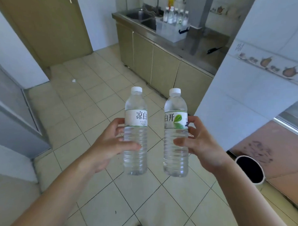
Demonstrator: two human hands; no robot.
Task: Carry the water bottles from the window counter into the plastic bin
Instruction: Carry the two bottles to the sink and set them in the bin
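My left hand (108, 144) grips a clear water bottle (137, 157) with a white cap and white label, held upright over the tiled floor. My right hand (199, 143) grips a second water bottle (176, 155) whose label shows a green leaf, also upright, close beside the first. Far ahead on the steel counter stands the clear plastic bin (170, 31), with several capped bottles (175, 17) upright inside it.
A steel sink (141, 17) with a tap lies left of the bin, above beige cabinets (160, 68). A white tiled wall corner (237, 96) juts in on the right. An open pipe end (250, 171) lies low right. A door (45, 28) stands at back left.
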